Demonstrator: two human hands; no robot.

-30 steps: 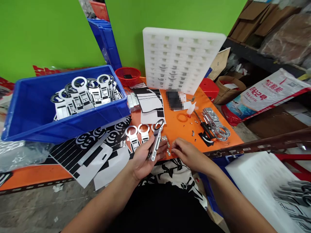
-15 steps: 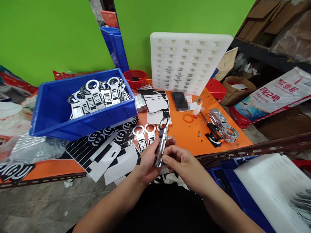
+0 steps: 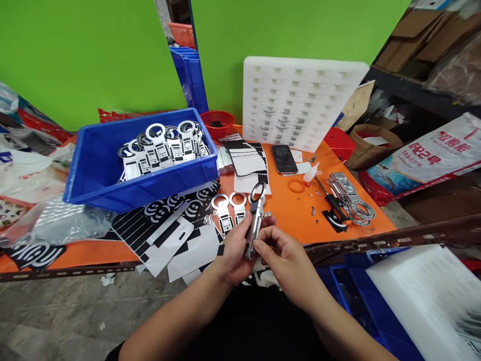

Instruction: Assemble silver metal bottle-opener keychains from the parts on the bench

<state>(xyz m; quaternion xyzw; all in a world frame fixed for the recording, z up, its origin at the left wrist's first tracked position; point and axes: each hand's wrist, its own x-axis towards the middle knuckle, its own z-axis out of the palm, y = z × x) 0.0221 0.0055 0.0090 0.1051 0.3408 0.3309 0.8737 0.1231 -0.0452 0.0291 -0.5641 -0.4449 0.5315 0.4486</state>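
My left hand is closed around a silver metal part with a ring at one end. The part is held on edge, its ring pointing up and away from me. The thumb and curled fingers of my right hand pinch its lower end from the right side. Whether a smaller piece sits between those fingertips is hidden. Just beyond my hands, several flat ring-ended metal plates lie in a row on the orange table, with small silver pieces beside them.
At left, a blue bin holds many ring-ended plates. Black-and-white adhesive sheets overhang the front edge. A white foam tray leans on the green wall. On the right lie a phone, a screwdriver, a small bottle and stacked metal parts.
The camera view has turned slightly, so the scene sits further right. Both hands keep nearly the same hold on the metal part.
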